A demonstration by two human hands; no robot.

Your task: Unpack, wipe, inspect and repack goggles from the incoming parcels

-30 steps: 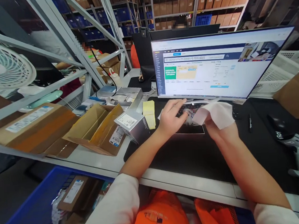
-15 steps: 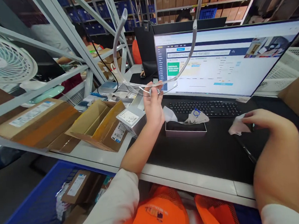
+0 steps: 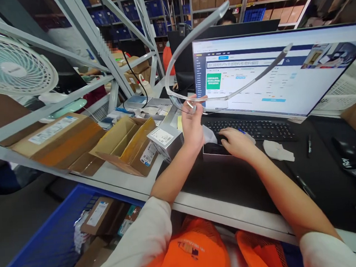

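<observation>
Clear-framed glasses are raised in front of the monitor, their two temples spread towards me. My left hand is closed on the frame near the bridge. Below it, a shallow box stands on the black desk mat with a black item inside. My right hand reaches over the right side of this box, thumb and forefinger apart at the black item; whether they touch it I cannot tell. A crumpled white tissue lies to the right of that hand.
A silver-grey box and an opened cardboard carton stand left of my hands. Behind are a keyboard and a monitor. Pens lie at right. A blue crate with parcels sits below the desk edge.
My right hand has let go of the white tissue and moved left to the shallow box. The glasses have turned in my left hand, their temples swinging to the right.
</observation>
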